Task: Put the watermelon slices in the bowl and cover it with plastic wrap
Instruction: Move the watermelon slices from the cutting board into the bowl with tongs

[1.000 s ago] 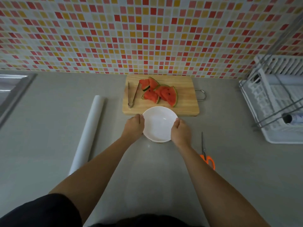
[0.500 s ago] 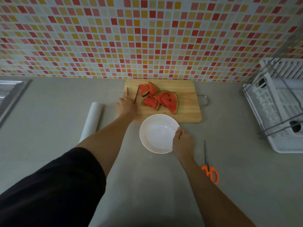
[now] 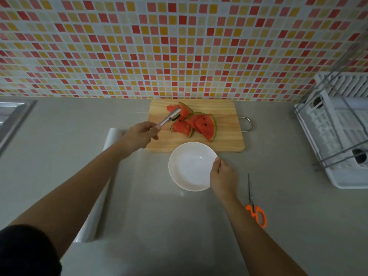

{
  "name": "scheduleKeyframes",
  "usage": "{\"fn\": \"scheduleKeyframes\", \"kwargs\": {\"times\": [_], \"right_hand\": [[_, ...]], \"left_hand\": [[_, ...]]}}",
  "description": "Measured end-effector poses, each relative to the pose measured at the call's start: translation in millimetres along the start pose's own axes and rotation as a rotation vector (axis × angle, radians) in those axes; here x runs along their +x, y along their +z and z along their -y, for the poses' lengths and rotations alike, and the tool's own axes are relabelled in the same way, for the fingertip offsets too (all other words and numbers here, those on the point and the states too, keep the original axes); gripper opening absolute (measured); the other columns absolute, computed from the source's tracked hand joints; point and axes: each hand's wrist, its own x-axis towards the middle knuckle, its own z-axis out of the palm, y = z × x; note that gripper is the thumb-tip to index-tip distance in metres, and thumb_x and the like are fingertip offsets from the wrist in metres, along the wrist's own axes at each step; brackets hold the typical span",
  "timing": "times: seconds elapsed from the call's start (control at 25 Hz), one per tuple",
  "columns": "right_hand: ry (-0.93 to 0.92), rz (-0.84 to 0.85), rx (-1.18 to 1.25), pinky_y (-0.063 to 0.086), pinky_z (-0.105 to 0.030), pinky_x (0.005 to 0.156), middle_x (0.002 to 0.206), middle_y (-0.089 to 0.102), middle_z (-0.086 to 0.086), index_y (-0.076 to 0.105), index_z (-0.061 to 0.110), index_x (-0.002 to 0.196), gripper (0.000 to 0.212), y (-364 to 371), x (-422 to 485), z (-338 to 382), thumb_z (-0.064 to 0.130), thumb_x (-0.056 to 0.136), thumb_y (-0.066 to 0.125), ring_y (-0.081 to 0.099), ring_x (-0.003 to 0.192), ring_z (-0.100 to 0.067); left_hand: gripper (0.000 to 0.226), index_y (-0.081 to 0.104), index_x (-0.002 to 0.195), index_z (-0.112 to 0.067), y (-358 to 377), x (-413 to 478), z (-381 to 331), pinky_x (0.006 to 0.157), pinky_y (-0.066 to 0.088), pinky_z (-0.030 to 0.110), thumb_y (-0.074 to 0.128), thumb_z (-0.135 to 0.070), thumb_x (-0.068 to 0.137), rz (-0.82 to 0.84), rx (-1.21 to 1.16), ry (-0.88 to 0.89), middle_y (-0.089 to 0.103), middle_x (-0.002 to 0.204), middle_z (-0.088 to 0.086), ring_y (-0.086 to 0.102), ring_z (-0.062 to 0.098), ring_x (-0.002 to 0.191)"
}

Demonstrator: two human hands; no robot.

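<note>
At twelve o'clock from the empty bowl (image 3: 189,168), left hand (image 3: 139,135) grips tongs (image 3: 171,116) at the watermelon slices (image 3: 201,124), right hand (image 3: 223,176) pinches the rim, plastic wrap (image 3: 90,226) untouched.

White bowl (image 3: 189,172), red watermelon slices (image 3: 197,124), orange-handled scissors (image 3: 256,214).

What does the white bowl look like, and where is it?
The bowl is round, white, shallow and shiny, maybe ceramic. It is empty and sits upright on the grey counter, right at the near edge of the wooden cutting board. The right hand grips its right rim.
</note>
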Motion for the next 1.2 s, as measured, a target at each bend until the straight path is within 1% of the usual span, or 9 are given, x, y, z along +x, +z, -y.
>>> {"fn": "scheduleKeyframes", "kwargs": {"times": [0.08,0.16,0.28,0.4,0.6,0.76,0.88,1.08,1.2], "right_hand": [[0.005,-0.003,-0.013,0.046,-0.039,0.072,0.088,0.067,-0.02,0.061,0.001,0.088,0.04,-1,2,0,0.027,0.099,0.032,0.06,0.085,-0.038],[-0.009,-0.015,-0.013,0.042,-0.035,0.067,0.084,0.067,-0.02,0.06,0.001,0.084,0.039,-1,3,-2,0.026,0.098,0.033,0.06,0.082,-0.038],[-0.015,-0.019,-0.005,0.047,-0.038,0.067,0.081,0.067,-0.02,0.06,0.0,0.083,0.04,-1,3,-2,0.026,0.098,0.034,0.061,0.079,-0.038],[-0.013,-0.025,-0.007,0.048,-0.039,0.069,0.081,0.067,-0.02,0.061,0.0,0.083,0.041,0,3,-3,0.027,0.098,0.034,0.062,0.079,-0.037],[-0.013,-0.039,0.012,0.038,-0.03,0.062,0.075,0.066,-0.015,0.061,0.003,0.081,0.039,1,3,-5,0.027,0.098,0.035,0.06,0.07,-0.03],[0.003,-0.052,0.036,0.033,-0.027,0.06,0.064,0.058,-0.004,0.062,0.005,0.081,0.038,1,2,-5,0.027,0.098,0.036,0.052,0.061,-0.021],[0.019,-0.042,0.041,0.033,-0.026,0.059,0.057,0.049,0.006,0.062,0.005,0.082,0.039,2,2,-7,0.028,0.098,0.036,0.049,0.057,-0.016],[-0.001,-0.033,0.062,0.041,-0.031,0.062,0.071,0.064,-0.011,0.063,0.004,0.085,0.039,3,3,-8,0.028,0.098,0.035,0.057,0.068,-0.027],[0.004,-0.017,0.072,0.041,-0.031,0.063,0.068,0.061,-0.006,0.063,0.006,0.083,0.039,2,3,-7,0.029,0.098,0.035,0.057,0.068,-0.026]], "left_hand": [[0.026,0.065,0.088,-0.026,-6,-1,-5,0.055,0.041,0.023,0.053,-0.05,0.09,0.034,0.031,-0.024,0.065,0.078,-0.006,0.048,0.013,0.063],[0.025,0.067,0.082,-0.027,-6,3,-9,0.053,0.04,0.023,0.056,-0.048,0.089,0.021,0.085,-0.045,0.066,0.074,-0.008,0.049,0.013,0.062],[0.023,0.071,0.082,-0.023,4,15,-17,0.051,0.041,0.022,0.061,-0.044,0.086,-0.02,0.142,-0.065,0.069,0.076,-0.009,0.054,0.011,0.061],[0.019,0.071,0.078,-0.018,16,27,-21,0.05,0.041,0.022,0.065,-0.036,0.084,-0.044,0.159,-0.083,0.065,0.073,-0.005,0.053,0.012,0.062],[0.015,0.07,0.085,-0.009,33,39,-30,0.047,0.037,0.02,0.068,-0.024,0.084,-0.026,0.044,-0.076,0.061,0.076,0.002,0.047,0.012,0.058],[0.015,0.071,0.085,-0.006,39,45,-37,0.047,0.035,0.02,0.072,-0.021,0.082,-0.075,-0.022,-0.113,0.055,0.066,0.001,0.042,0.011,0.055],[0.012,0.074,0.085,-0.011,34,44,-40,0.052,0.037,0.02,0.073,-0.021,0.08,-0.133,0.07,-0.07,0.058,0.068,-0.002,0.045,0.011,0.059],[0.014,0.075,0.088,-0.016,24,34,-47,0.056,0.043,0.021,0.068,-0.027,0.084,-0.221,0.349,0.105,0.063,0.07,-0.003,0.052,0.01,0.064],[0.017,0.075,0.091,-0.014,16,24,-51,0.053,0.037,0.018,0.066,-0.027,0.086,-0.248,0.395,0.15,0.062,0.069,-0.002,0.05,0.009,0.061]]}}
